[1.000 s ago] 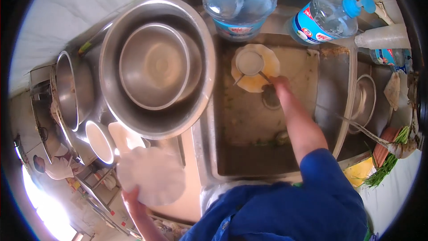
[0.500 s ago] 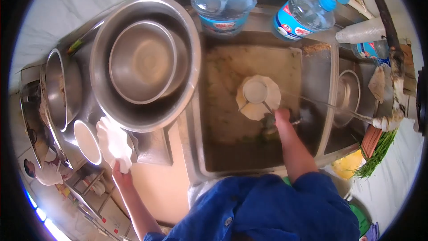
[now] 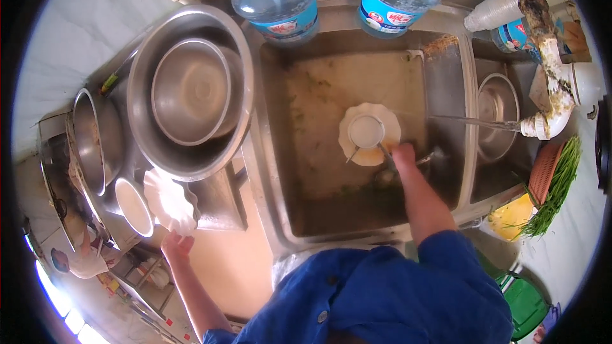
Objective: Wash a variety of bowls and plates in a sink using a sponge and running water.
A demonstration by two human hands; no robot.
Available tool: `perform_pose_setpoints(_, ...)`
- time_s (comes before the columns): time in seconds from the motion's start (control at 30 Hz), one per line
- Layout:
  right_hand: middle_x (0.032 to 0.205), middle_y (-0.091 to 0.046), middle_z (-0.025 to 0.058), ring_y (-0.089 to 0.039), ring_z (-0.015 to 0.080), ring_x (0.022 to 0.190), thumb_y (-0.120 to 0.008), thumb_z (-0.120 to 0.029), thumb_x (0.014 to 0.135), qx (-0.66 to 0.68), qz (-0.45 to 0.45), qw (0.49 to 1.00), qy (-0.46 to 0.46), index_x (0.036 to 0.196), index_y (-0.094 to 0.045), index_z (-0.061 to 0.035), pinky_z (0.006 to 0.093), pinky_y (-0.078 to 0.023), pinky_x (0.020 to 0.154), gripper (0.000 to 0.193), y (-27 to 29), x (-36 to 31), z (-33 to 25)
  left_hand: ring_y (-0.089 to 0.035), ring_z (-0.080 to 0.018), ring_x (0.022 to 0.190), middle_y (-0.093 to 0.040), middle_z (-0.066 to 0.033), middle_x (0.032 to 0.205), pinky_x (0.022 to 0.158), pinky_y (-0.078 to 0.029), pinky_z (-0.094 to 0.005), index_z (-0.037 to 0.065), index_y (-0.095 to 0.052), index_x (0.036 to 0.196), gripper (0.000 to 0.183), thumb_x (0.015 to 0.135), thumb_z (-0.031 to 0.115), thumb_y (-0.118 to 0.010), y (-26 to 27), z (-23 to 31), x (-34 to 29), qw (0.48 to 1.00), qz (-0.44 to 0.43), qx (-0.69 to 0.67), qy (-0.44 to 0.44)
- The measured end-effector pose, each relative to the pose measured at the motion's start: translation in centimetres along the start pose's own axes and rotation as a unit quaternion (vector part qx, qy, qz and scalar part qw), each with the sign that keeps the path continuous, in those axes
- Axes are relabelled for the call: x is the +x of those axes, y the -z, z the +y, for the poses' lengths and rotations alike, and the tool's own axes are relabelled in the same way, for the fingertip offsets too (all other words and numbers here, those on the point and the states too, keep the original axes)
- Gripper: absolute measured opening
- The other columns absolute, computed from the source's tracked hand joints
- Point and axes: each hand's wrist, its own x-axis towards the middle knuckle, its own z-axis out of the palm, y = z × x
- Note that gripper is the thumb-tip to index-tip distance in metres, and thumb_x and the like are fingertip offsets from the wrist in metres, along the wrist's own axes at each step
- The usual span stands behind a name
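Observation:
Over the counter on the left, my left hand (image 3: 177,245) is at the near edge of a white scalloped plate (image 3: 171,200), its fingers partly extended and no longer wrapped round the rim. The plate lies beside a white oval bowl (image 3: 134,207). My right hand (image 3: 403,155) reaches into the sink's murky water, its fingers mostly hidden. Just left of it is another white scalloped plate (image 3: 391,118) with a small round white dish (image 3: 366,132) over its middle. Dark thin handle-like pieces lie between that plate and the hand, and a shiny metal piece (image 3: 426,158) lies to its right.
Nested steel basins (image 3: 245,108) stand left of the sink (image 3: 271,172). Two pump bottles (image 3: 280,16) line its back edge. A pipe (image 3: 553,121) pours water in from the right. A steel bowl (image 3: 496,111) sits in the side basin, near a basket of greens (image 3: 547,169). A person (image 3: 86,261) stands far left.
The view has shifted slightly. The plate at my left hand now rests on the counter side and my left fingers have loosened from its edge. My right hand stays in the sink.

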Motion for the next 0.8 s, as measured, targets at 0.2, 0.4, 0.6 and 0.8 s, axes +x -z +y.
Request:
perform_pose_setpoints(0.2, 0.094, -0.071, 0.0125, -0.066, 0.0225, 0.087, -0.078, -0.025, 0.076, 0.439, -0.054, 0.893, -0.081, 0.096, -0.069, 0.0088, 0.0385, -0.05, 0.073, 0.04, -3.2, -1.9, -0.4, -0.067, -0.0276, 0.071, -0.058, -0.0124, 0.089, 0.059, -0.06, -0.0372, -0.006, -0.052, 0.106, 0.021, 0.09, 0.008, -0.054, -2.6, -1.8, -6.0, 0.986, 0.162, 0.029, -0.034)
perform_pose_setpoints(0.4, 0.083, -0.067, 0.0063, -0.059, 0.0176, 0.073, -0.071, -0.011, 0.07, 0.529, -0.108, 0.841, -0.001, 0.093, -0.069, 0.0068, 0.0344, -0.045, 0.068, 0.029, 2.0, -7.2, -3.5, -0.069, -0.0227, 0.066, -0.063, -0.0158, 0.085, 0.059, -0.06, -0.0338, -0.006, -0.057, 0.104, 0.013, 0.092, -0.001, -0.054, -14.3, -2.8, -19.4, 0.969, -0.167, 0.155, -0.096)
perform_pose_setpoints(0.6, 0.071, -0.065, 0.0083, -0.058, 0.0192, 0.066, -0.066, -0.01, 0.069, 0.375, 0.06, 0.925, 0.023, 0.08, -0.068, 0.0056, 0.0365, -0.045, 0.063, 0.02, 4.5, -11.4, -6.0, -0.07, -0.0221, 0.075, -0.067, -0.0149, 0.09, 0.062, -0.058, -0.0328, -0.006, -0.058, 0.112, 0.023, 0.094, 0.007, -0.059, -26.5, -5.9, -21.2, 0.851, -0.458, 0.255, -0.021)
perform_pose_setpoints(0.8, 0.079, -0.068, 0.017, -0.063, 0.0242, 0.07, -0.064, -0.011, 0.07, 0.318, 0.168, 0.933, -0.002, 0.087, -0.065, 0.0105, 0.0382, -0.048, 0.068, 0.028, 8.5, -17.2, -1.8, -0.065, -0.0188, 0.067, -0.066, -0.0134, 0.088, 0.061, -0.058, -0.0307, -0.005, -0.06, 0.111, 0.031, 0.092, 0.02, -0.064, -36.4, -15.8, -19.2, 0.771, -0.504, 0.373, -0.114)
